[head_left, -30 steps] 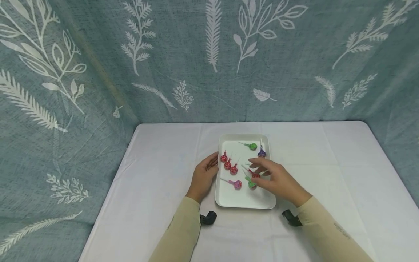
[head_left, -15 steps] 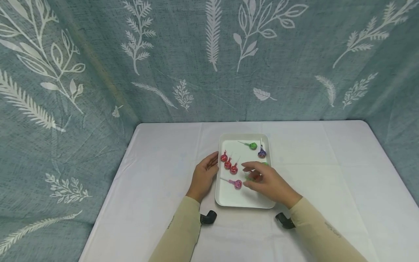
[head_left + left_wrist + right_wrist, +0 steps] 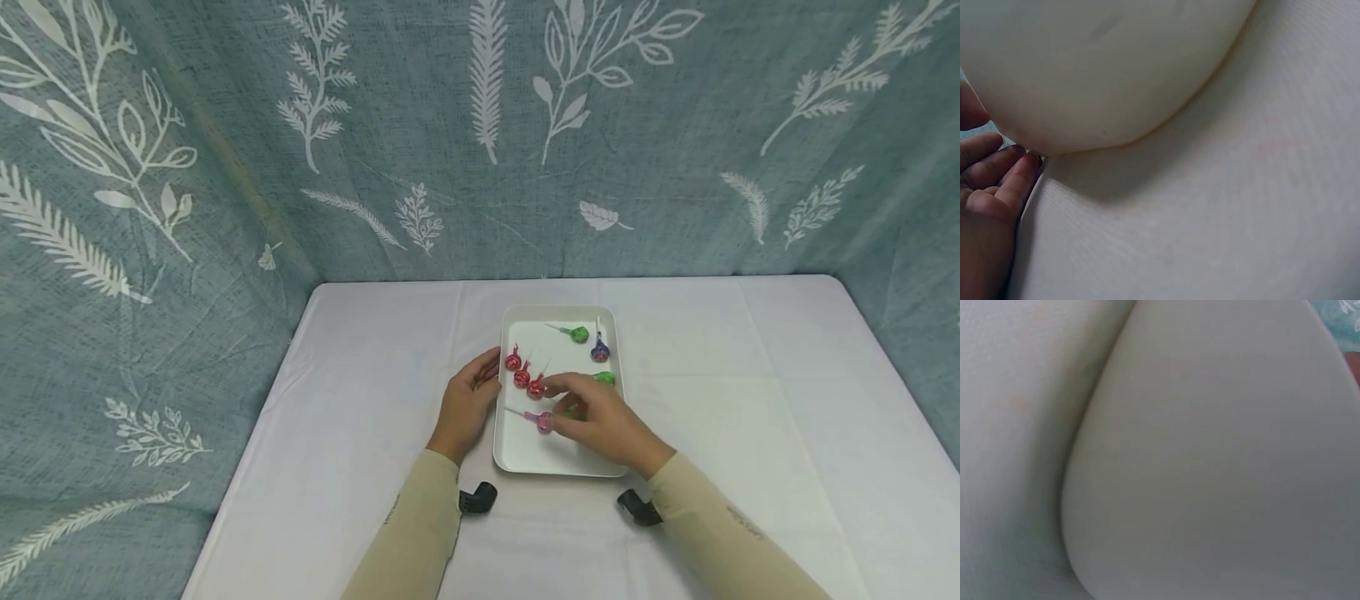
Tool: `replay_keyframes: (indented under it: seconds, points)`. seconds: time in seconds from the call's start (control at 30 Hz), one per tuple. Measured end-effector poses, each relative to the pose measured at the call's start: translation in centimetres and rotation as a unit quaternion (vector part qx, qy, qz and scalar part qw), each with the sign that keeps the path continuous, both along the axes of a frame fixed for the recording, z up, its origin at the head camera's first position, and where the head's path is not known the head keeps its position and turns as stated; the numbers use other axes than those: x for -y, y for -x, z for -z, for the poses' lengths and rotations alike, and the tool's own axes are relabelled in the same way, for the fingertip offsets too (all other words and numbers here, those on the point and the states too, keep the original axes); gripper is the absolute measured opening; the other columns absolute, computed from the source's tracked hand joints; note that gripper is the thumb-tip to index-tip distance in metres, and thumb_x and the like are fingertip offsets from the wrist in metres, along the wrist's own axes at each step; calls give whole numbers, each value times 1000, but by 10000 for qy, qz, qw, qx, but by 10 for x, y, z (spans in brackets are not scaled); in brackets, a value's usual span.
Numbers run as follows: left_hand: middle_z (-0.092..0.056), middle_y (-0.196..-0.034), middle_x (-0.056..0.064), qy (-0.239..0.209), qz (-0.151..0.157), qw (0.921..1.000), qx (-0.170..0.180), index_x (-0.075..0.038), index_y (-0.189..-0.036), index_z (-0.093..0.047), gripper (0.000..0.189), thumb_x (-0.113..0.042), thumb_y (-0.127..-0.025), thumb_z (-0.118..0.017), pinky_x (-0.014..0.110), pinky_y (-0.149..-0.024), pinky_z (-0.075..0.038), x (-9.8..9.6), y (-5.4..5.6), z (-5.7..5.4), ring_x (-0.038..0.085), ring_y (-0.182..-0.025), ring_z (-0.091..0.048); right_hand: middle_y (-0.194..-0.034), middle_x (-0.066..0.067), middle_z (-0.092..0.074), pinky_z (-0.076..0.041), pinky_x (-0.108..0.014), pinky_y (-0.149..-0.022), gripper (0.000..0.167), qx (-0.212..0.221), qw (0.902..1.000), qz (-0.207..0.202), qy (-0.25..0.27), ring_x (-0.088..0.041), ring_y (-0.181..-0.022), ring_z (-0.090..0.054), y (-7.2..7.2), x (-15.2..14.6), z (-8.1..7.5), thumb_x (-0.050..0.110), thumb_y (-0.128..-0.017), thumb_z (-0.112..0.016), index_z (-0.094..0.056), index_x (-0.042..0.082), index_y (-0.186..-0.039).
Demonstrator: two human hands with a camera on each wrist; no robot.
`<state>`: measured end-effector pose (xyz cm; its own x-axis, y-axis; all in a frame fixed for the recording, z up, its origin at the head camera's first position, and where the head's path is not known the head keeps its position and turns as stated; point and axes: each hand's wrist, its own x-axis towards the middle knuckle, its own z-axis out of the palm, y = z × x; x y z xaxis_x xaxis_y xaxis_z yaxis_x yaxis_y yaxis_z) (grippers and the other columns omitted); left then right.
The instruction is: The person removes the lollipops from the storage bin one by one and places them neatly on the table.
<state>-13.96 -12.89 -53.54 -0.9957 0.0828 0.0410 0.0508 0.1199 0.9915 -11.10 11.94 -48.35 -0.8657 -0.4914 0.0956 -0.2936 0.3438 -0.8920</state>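
Note:
A white tray holds several wrapped lollipops. My left hand rests along its left edge, and in the left wrist view the fingers touch the tray wall. Over the tray, my right hand has thumb and fingers spread apart. Its thumb is right at the pink lollipop, whose stick points left. The fingertips come close to the lowest of three red lollipops. A bit of green wrapper shows between thumb and fingers; whatever lies under the palm is hidden.
Toward the tray's far end lie a green lollipop and a dark blue one. Another green lollipop peeks out behind the right hand. A white cloth covers the table, with a patterned teal curtain behind.
My right hand has moved left across the tray, bringing its thumb to the pink lollipop. The green lollipop at the right side has come into view behind it. The left hand has stayed put.

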Motion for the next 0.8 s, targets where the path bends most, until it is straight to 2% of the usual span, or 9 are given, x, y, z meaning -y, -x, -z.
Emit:
replay_keyframes:
  seconds: [0.27, 0.4, 0.6, 0.8]
  points:
    - [-62, -154, 8, 72, -3, 10000, -17, -2, -156, -57, 50, -5, -106, -59, 30, -114, -49, 0, -1, -1, 20, -139, -59, -129, -10, -73, -61, -40, -93, 43, 52, 9999, 98, -133, -17, -103, -71, 2, 4, 8, 8, -99, -81, -68, 1, -140]
    - [-61, -154, 11, 3, 21, 10000, -57, -1, -156, -57, 51, -4, -105, -58, 32, -115, -49, -1, -1, -2, 23, -141, -59, -128, -9, -73, -61, -42, -95, 41, 17, 9996, 145, -242, -18, -104, -70, 2, 6, 10, 8, -98, -82, -70, 2, -137]
    - [-61, -154, 11, -34, 29, 10000, -77, 0, -156, -56, 51, -2, -105, -57, 32, -114, -49, -1, -1, -3, 24, -141, -59, -128, -1, -72, -58, -44, -101, 44, 205, 9979, 232, -565, -16, -108, -68, 1, 9, 12, 10, -97, -84, -71, 8, -139]
    - [-61, -154, 11, 24, -12, 10000, -57, -2, -156, -57, 51, -4, -105, -59, 34, -116, -48, -1, -2, -3, 25, -141, -59, -127, 1, -72, -58, -44, -102, 45, 76, 9944, 330, -998, -18, -110, -68, 1, 10, 14, 11, -97, -85, -70, 9, -140]
